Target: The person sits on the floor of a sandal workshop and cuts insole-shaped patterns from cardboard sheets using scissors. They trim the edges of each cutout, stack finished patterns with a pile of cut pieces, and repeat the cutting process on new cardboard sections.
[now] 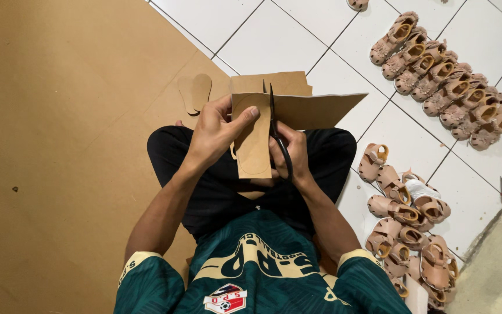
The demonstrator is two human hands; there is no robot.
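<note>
Head view of a seated, cross-legged person cutting brown cardboard. The cardboard piece (254, 136) is held above the lap, its long axis running away from the person, with a sole-shaped outline traced on it; a wider flap of the same sheet extends to the right. The left hand (216, 134) pinches the piece, thumb across its face. The right hand (290, 152) is closed around the handles of black scissors (276, 125), whose blades point away from the person, along the piece's long axis. A large cardboard sheet (59, 145) covers the white tiled floor (274, 35) at left; two cut sole shapes (194, 93) lie on it. Tan sandals stand in a row (445, 87) at upper right and in a cluster (408, 224) at lower right. The scissor handles are largely hidden by the fingers.
</note>
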